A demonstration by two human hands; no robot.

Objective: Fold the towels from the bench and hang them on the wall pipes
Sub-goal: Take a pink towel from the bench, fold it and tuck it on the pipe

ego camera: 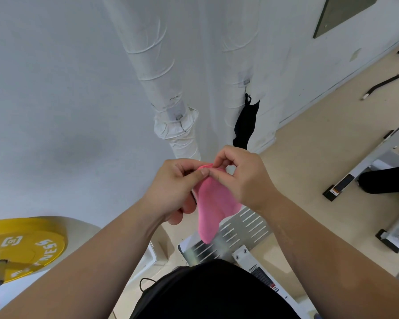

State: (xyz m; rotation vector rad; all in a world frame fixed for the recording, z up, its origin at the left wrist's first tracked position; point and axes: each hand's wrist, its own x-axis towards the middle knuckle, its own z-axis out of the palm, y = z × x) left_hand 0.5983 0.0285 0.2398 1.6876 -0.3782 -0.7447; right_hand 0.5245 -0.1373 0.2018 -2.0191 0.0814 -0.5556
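A small pink towel (213, 208) hangs folded in front of me, held at its top edge. My left hand (175, 187) pinches that edge with thumb and fingers, and my right hand (237, 178) pinches it from the other side, close together. Two white wrapped wall pipes rise ahead: the left pipe (157, 72) carries a clear adhesive hook (179, 116), and the right pipe (235, 54) has a hook (245, 80) with a black towel (245, 124) hanging from it. My hands are just below and in front of the pipes.
A yellow weight plate (25, 247) on a bar sits at the lower left. A slotted metal footplate (228, 236) lies below the towel. White gym machine frames (364, 171) stand on the beige floor at right. A grey panel (341, 12) is on the wall.
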